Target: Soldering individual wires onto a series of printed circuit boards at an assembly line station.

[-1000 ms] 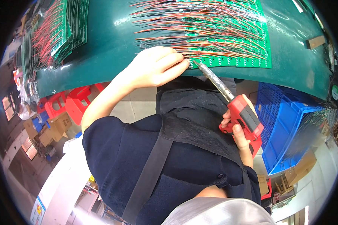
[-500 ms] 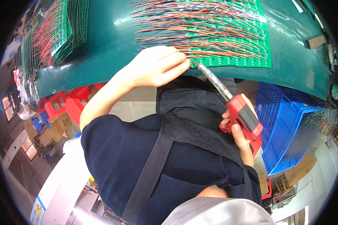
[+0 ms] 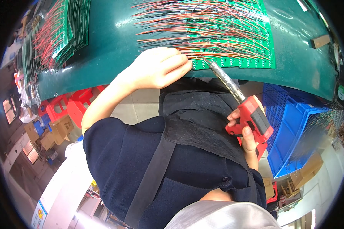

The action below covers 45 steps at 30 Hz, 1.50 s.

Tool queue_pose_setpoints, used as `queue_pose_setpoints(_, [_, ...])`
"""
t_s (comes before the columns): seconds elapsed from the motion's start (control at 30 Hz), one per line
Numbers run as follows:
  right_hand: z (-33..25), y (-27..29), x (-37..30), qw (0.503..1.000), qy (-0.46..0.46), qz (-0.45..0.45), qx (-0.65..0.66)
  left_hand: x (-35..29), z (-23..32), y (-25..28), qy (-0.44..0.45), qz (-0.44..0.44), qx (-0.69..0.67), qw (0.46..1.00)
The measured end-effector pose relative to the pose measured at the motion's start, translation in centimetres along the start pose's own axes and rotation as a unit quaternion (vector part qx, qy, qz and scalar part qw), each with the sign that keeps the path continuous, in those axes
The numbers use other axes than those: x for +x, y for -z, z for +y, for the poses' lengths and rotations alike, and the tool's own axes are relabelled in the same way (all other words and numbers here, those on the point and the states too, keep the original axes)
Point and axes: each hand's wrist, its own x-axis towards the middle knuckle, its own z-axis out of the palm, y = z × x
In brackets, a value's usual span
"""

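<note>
Soldering gun [image 3: 256,120] rests in the right hand's [image 3: 249,140] wrapped grip, its tip angled over the front row of green circuit boards [image 3: 258,63], which lie on a green table [image 3: 111,45] under red and black wires [image 3: 160,33]. The left hand [image 3: 160,68] bends in just beside — fingertips drawn together, whether on a wire cannot be told. Good work likely wants a steady wire, brief heat — and fingers clear of the barrel.

Left forearm [image 3: 111,97] angled forward and inward, left grip [image 3: 162,68] pinched; right grip [image 3: 250,140] curled, thumb [image 3: 247,133] extended.
</note>
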Motion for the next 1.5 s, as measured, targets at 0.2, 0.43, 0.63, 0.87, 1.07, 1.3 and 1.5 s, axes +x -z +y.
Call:
queue_pose_setpoints(0.2, [-0.1,-0.1,-0.2,1.000,-0.005,0.015,0.007,0.2,-0.1,0.1,-0.011,0.011,0.005,1.000])
queue_pose_setpoints(0.43, [0.2,0.3,-0.3,1.000,-0.008,0.014,0.010,0.7,0.7,-0.1,0.050,0.011,-0.049,0.997])
queue_pose_setpoints(0.63, [0.5,0.4,-0.3,1.000,-0.016,0.001,0.015,0.8,0.9,-0.3,0.090,-0.007,-0.062,0.994])
queue_pose_setpoints(0.87, [0.7,0.4,-0.3,1.000,-0.013,-0.008,0.006,0.9,0.7,-0.4,0.071,0.004,-0.037,0.997])
queue_pose_setpoints(1.07, [0.5,0.6,-0.4,1.000,-0.005,0.000,0.008,1.2,0.5,-0.3,0.077,-0.006,-0.053,0.996])
queue_pose_setpoints(1.3, [-0.1,-0.2,-0.2,0.999,0.022,0.040,0.009,1.1,0.6,-0.2,0.076,-0.005,-0.042,0.996])
queue_pose_setpoints(1.5, [-0.3,-0.7,-0.3,0.998,0.026,0.062,0.013,1.3,0.6,-0.5,0.068,-0.002,-0.037,0.997])
